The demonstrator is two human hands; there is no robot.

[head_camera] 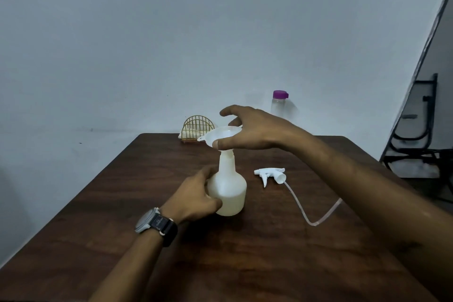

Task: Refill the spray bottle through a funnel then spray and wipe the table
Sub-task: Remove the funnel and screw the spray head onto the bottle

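Note:
A white translucent spray bottle [230, 189] stands upright mid-table, liquid filling its lower part. My left hand [196, 196] grips its body from the left. A white funnel [220, 135] sits in the bottle's neck, and my right hand [250, 130] pinches its rim between thumb and fingers, the forefinger lifted. The white spray head [270, 174] with its long clear tube [316, 213] lies on the table to the right of the bottle. A clear bottle with a purple cap [279, 104] stands at the table's far edge, behind my right hand.
The brown wooden table [245, 265] stands against a grey wall. A gold wire napkin holder [197, 130] sits at the far edge, left of the funnel. A black metal chair frame [421, 135] stands off the table's right side.

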